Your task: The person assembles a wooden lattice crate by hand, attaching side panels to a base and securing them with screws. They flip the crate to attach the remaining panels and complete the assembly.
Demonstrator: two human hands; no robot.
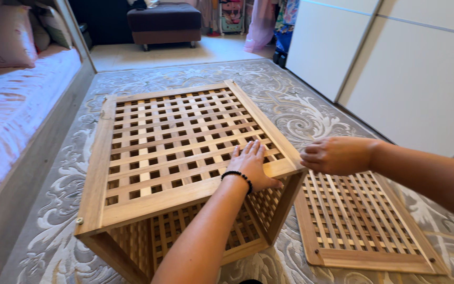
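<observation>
Your left hand [250, 165] lies flat, fingers spread, on the wooden lattice box [148, 158]; your right hand [337, 155], fingers curled, grips its corner beside the loose lattice panel [363, 221].

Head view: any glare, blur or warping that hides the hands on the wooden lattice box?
Head view: even daylight, sharp; left hand flat on the lattice box, right hand at its corner. Wide-angle bending at the edges; soft shadow inside the box; no glare.
</observation>
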